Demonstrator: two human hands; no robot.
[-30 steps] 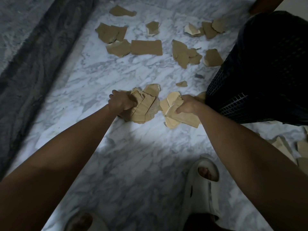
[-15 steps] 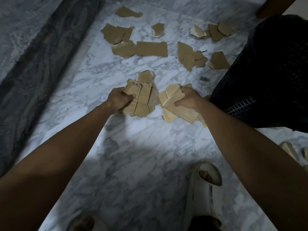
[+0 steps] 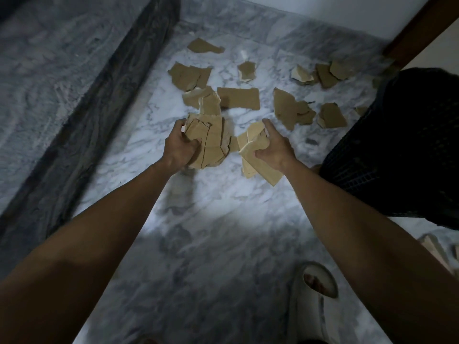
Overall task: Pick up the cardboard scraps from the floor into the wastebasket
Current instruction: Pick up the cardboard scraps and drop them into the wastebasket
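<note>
My left hand point(image 3: 179, 147) grips a thick bundle of brown cardboard scraps point(image 3: 211, 142), held above the marble floor. Just to its right, my right hand point(image 3: 273, 147) clutches a smaller bunch of scraps point(image 3: 255, 157) that hang down below the fist. The black mesh wastebasket point(image 3: 397, 150) stands at the right, beside my right forearm. Several loose scraps lie on the floor beyond my hands, among them a rectangular piece point(image 3: 238, 98) and a torn piece point(image 3: 288, 110).
A dark raised stone ledge point(image 3: 87, 115) runs along the left. A white wall and a brown door frame point(image 3: 417, 28) close the far side. My white slipper point(image 3: 315, 294) is at bottom right, with more scraps point(image 3: 434, 249) at the right edge.
Both hands have lifted their bundles off the floor and raised them. The view has tilted up, showing more of the far floor and wall.
</note>
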